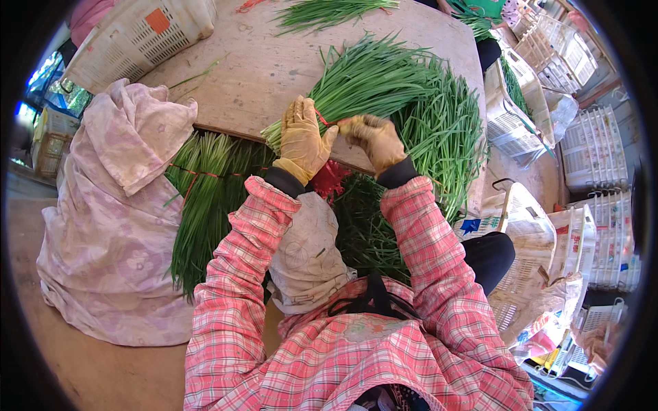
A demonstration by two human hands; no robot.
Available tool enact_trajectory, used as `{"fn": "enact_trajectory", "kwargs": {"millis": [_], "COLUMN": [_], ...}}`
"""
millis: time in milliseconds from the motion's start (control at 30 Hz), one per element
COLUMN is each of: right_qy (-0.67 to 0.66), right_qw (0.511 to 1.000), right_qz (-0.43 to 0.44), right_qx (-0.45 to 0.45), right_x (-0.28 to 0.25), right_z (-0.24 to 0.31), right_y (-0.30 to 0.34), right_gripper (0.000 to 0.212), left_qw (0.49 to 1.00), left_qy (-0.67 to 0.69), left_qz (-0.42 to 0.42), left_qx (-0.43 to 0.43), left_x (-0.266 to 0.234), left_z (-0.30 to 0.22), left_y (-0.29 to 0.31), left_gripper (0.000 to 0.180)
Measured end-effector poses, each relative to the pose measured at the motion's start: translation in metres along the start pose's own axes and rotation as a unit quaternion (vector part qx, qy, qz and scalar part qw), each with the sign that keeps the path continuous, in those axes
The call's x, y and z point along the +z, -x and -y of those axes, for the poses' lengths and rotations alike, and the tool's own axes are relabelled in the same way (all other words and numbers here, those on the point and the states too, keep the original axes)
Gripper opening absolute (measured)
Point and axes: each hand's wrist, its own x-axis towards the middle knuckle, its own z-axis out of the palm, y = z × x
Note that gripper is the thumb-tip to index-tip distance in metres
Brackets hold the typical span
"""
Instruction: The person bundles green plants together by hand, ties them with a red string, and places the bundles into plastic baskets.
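Note:
A bundle of chives (pixel 373 79) lies on the table, its pale stem ends towards me and its green leaves fanning away to the right. My left hand (pixel 303 140), in a yellowed glove, rests flat over the stems with its fingers stretched out. A thin red tie (pixel 321 118) crosses the bundle between my hands. My gloved right hand (pixel 375 139) is closed, its fingertips pinching the tie's near end. More loose chives (pixel 445 130) are heaped to the right. Below the table edge, red strands (pixel 330 179) hang between my forearms.
Tied chives (pixel 209 185) stand by my left arm, beside a flowered cloth (pixel 116 226). A white crate (pixel 140 41) sits at the far left. Further chives (pixel 336 10) lie at the back. Stacked crates (pixel 596 151) line the right, and another person's hand (pixel 445 7) shows at the top.

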Motion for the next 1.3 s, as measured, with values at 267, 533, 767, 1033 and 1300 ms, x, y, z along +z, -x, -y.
{"fn": "enact_trajectory", "kwargs": {"millis": [267, 533, 767, 1033, 1300], "right_qy": [-0.057, 0.377, 0.434, 0.109, -0.164], "right_qw": [0.998, 0.9, 0.867, 0.989, 0.972], "right_qz": [-0.028, -0.052, -0.075, -0.094, -0.098], "right_qx": [-0.013, -0.211, -0.235, -0.042, 0.14], "right_x": [0.024, 0.055, 0.025, 0.004, 0.007], "right_z": [0.018, 0.001, -0.045, -0.023, -0.022], "right_y": [-0.044, -0.045, -0.002, 0.039, -0.006], "right_gripper": [0.024, 0.028, 0.019, 0.026, 0.037], "left_qw": [0.965, 0.96, 0.932, 0.952, 0.961], "left_qy": [-0.209, -0.199, -0.344, -0.17, -0.101], "left_qz": [0.151, 0.189, 0.109, 0.252, 0.254], "left_qx": [-0.053, -0.061, -0.014, -0.032, -0.031], "left_x": [-0.014, -0.017, 0.01, -0.024, -0.044], "left_z": [-0.02, 0.011, 0.003, -0.022, -0.025], "left_y": [-0.021, -0.032, -0.017, -0.06, -0.074], "left_gripper": [0.115, 0.066, 0.07, 0.104, 0.095]}}
